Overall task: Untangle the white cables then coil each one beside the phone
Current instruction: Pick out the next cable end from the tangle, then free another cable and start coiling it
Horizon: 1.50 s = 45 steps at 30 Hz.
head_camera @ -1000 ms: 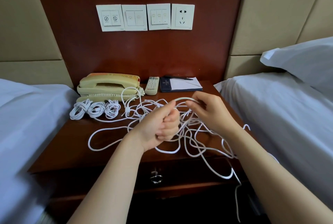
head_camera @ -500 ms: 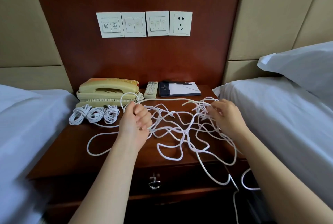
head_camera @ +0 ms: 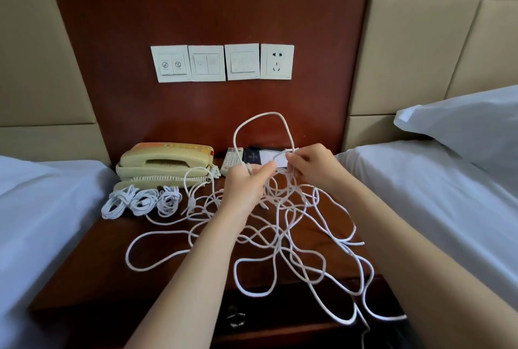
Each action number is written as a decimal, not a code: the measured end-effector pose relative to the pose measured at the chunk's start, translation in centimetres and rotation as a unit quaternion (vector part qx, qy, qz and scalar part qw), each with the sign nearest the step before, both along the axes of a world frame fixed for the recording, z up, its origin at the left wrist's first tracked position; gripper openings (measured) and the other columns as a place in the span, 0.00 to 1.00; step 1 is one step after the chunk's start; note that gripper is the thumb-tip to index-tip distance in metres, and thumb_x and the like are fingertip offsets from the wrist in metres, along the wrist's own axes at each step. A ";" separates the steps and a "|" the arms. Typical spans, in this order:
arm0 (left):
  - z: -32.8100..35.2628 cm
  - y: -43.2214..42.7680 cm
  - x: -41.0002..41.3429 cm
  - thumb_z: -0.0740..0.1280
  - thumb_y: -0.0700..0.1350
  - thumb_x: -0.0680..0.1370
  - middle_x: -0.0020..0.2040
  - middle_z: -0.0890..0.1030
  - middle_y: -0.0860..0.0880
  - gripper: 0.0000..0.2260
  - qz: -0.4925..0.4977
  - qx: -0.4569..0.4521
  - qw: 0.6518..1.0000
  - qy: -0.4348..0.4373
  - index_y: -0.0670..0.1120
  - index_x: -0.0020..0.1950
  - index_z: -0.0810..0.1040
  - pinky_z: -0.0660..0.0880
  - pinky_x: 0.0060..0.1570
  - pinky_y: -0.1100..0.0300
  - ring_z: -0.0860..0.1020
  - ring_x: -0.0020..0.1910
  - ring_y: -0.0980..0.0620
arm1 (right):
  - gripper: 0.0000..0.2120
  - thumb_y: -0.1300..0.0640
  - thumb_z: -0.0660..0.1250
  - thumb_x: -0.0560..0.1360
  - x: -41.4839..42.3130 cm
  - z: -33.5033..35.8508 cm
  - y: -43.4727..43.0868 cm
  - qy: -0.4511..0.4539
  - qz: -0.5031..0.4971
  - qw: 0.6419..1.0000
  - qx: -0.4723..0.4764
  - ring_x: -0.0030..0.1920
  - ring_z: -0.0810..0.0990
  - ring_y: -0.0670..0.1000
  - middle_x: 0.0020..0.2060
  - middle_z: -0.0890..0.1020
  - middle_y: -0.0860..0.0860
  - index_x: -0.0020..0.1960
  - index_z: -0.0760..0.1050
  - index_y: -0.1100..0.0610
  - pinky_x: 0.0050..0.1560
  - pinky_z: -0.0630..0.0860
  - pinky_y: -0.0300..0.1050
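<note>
**Both hands lift a loop out of the cable tangle**

Head view. The left hand [head_camera: 246, 188] shows only its back. Its fingers curl round a bunch of strands, but which strands cannot be told. The right hand [head_camera: 311, 169] pinches cable between thumb and fingertips just to the right of it, and the two hands almost touch. They partly hide a remote [head_camera: 231, 162] and a notepad [head_camera: 269, 156] at the far side of the nightstand [head_camera: 98, 273]. How many cords make up the tangle of white cables [head_camera: 280, 236] is hard to make out, and their plug ends do not show plainly.

The tangle spreads in loose crossing loops over the middle and right of the wooden top. One tall loop [head_camera: 263, 116] stands up from between the hands against the dark wall panel. Three finished coils [head_camera: 140, 201] lie in a row just in front of the phone [head_camera: 165, 163], at the far left.

Several strands spill over the near right edge of the top, hang in front of the drawer and run out of the bottom of the picture. Bare wood shows at the near left, in front of the coils. A white bed [head_camera: 42, 208] hems in the nightstand on the left. Another bed [head_camera: 420, 194] closes it in on the right.
</note>
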<state>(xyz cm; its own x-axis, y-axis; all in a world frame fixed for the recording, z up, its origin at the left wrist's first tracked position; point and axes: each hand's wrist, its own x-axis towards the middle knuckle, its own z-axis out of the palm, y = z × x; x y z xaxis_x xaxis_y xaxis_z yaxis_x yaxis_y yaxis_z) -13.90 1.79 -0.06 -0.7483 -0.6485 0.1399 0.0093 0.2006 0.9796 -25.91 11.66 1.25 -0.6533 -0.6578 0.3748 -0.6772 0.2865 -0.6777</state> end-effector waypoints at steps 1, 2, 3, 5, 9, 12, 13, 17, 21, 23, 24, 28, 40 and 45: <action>0.6 -0.1 -0.5 0.68 0.48 0.76 0.23 0.70 0.57 0.07 0.003 -0.016 1.000 -0.010 0.45 0.45 0.80 0.64 0.28 0.63 0.69 0.25 0.59 | 0.19 0.55 0.60 0.80 -0.3 0.5 -0.3 -0.015 0.003 1.000 0.004 0.20 0.69 0.41 0.20 0.74 0.45 0.31 0.75 0.55 0.28 0.67 0.34; 1.2 -0.1 -1.1 0.69 0.48 0.75 0.26 0.73 0.56 0.05 -0.004 -0.038 0.999 -0.023 0.47 0.43 0.80 0.66 0.30 0.63 0.72 0.29 0.58 | 0.20 0.55 0.59 0.80 -0.6 1.1 -0.5 -0.032 0.010 0.999 0.001 0.19 0.68 0.42 0.18 0.73 0.45 0.31 0.75 0.56 0.27 0.67 0.35; 1.8 -0.1 -1.6 0.70 0.47 0.75 0.27 0.75 0.56 0.05 -0.016 -0.069 0.997 -0.036 0.47 0.41 0.80 0.67 0.31 0.64 0.73 0.31 0.57 | 0.20 0.55 0.59 0.81 -0.7 1.7 -0.7 -0.048 0.020 0.999 -0.006 0.19 0.67 0.42 0.18 0.72 0.45 0.32 0.75 0.57 0.26 0.66 0.35; 3.0 -0.3 -2.7 0.69 0.45 0.74 0.21 0.73 0.57 0.09 -0.031 -0.128 0.990 -0.058 0.47 0.34 0.80 0.65 0.27 0.66 0.71 0.27 0.58 | 0.20 0.55 0.59 0.81 -0.9 3.2 -1.2 -0.068 0.031 0.997 -0.019 0.20 0.65 0.43 0.19 0.70 0.45 0.32 0.75 0.59 0.24 0.65 0.35; 4.6 -0.5 -4.4 0.68 0.44 0.74 0.27 0.73 0.52 0.09 -0.021 -0.193 0.977 -0.088 0.43 0.35 0.78 0.66 0.29 0.61 0.72 0.29 0.54 | 0.19 0.54 0.58 0.81 -1.1 5.9 -1.6 -0.116 0.043 0.992 -0.021 0.19 0.63 0.42 0.19 0.68 0.46 0.33 0.72 0.60 0.22 0.62 0.33; 4.8 -0.6 -5.4 0.65 0.47 0.75 0.35 0.76 0.49 0.08 -0.011 -0.293 0.949 -0.114 0.47 0.37 0.74 0.70 0.36 0.58 0.76 0.39 0.46 | 0.20 0.53 0.57 0.82 -1.5 7.2 -2.0 -0.193 0.086 0.975 -0.072 0.19 0.59 0.44 0.19 0.64 0.48 0.33 0.70 0.60 0.21 0.59 0.35; 4.8 -0.6 -5.5 0.64 0.47 0.76 0.34 0.75 0.49 0.09 -0.013 -0.324 0.937 -0.128 0.48 0.36 0.72 0.70 0.37 0.58 0.76 0.39 0.46 | 0.20 0.53 0.56 0.82 -1.5 7.7 -2.1 -0.216 0.093 0.968 -0.090 0.19 0.59 0.45 0.20 0.63 0.49 0.33 0.69 0.59 0.21 0.58 0.35; 4.1 -1.6 -5.2 0.64 0.42 0.77 0.26 0.65 0.50 0.17 -0.014 -0.314 0.938 -0.146 0.44 0.28 0.66 0.59 0.27 0.59 0.66 0.27 0.50 | 0.19 0.52 0.57 0.81 -1.6 8.8 -2.5 -0.259 0.006 0.954 -0.149 0.23 0.64 0.45 0.23 0.66 0.48 0.33 0.68 0.57 0.27 0.69 0.37; 2.6 -3.9 -3.6 0.67 0.42 0.76 0.27 0.70 0.49 0.06 0.027 -0.105 0.988 -0.112 0.39 0.42 0.79 0.62 0.23 0.64 0.68 0.24 0.54 | 0.13 0.56 0.57 0.81 -2.9 7.9 -1.5 -0.349 -0.097 0.904 -0.226 0.31 0.76 0.50 0.29 0.72 0.54 0.41 0.70 0.60 0.38 0.81 0.45; 1.5 -5.7 -2.7 0.67 0.41 0.76 0.29 0.68 0.49 0.06 0.052 0.015 0.992 -0.110 0.38 0.50 0.78 0.60 0.18 0.68 0.64 0.20 0.55 | 0.11 0.56 0.55 0.82 -3.7 7.5 -0.5 -0.370 -0.121 0.881 -0.268 0.32 0.78 0.50 0.30 0.72 0.54 0.48 0.71 0.62 0.33 0.81 0.44; 1.0 -6.6 -2.3 0.67 0.41 0.76 0.29 0.67 0.49 0.09 0.062 0.042 0.990 -0.120 0.38 0.53 0.76 0.58 0.16 0.68 0.62 0.21 0.55 | 0.10 0.55 0.55 0.82 -4.1 7.4 0.0 -0.359 -0.135 0.883 -0.269 0.30 0.77 0.49 0.30 0.71 0.53 0.48 0.70 0.60 0.29 0.79 0.41; 0.6 -8.1 -1.2 0.67 0.38 0.76 0.27 0.64 0.49 0.06 0.097 0.009 0.977 -0.188 0.40 0.50 0.72 0.57 0.17 0.68 0.60 0.23 0.53 | 0.18 0.52 0.54 0.81 -4.9 7.0 0.6 -0.229 -0.161 0.945 -0.169 0.24 0.63 0.48 0.27 0.66 0.51 0.34 0.67 0.56 0.23 0.62 0.37; 7.5 -4.1 -0.8 0.57 0.49 0.82 0.21 0.60 0.53 0.18 -0.063 0.057 0.995 -0.044 0.37 0.44 0.78 0.54 0.18 0.66 0.57 0.18 0.58 | 0.15 0.61 0.50 0.82 0.7 9.5 -0.4 -0.414 0.048 0.881 -0.224 0.21 0.56 0.44 0.22 0.60 0.47 0.46 0.72 0.63 0.19 0.55 0.35; 7.4 0.3 3.7 0.62 0.53 0.79 0.23 0.58 0.54 0.17 -0.239 0.073 0.967 -0.046 0.40 0.40 0.76 0.53 0.24 0.66 0.56 0.21 0.58 | 0.17 0.58 0.49 0.83 4.5 8.4 0.2 -0.445 0.068 0.853 -0.263 0.19 0.55 0.43 0.21 0.59 0.47 0.42 0.72 0.63 0.18 0.56 0.35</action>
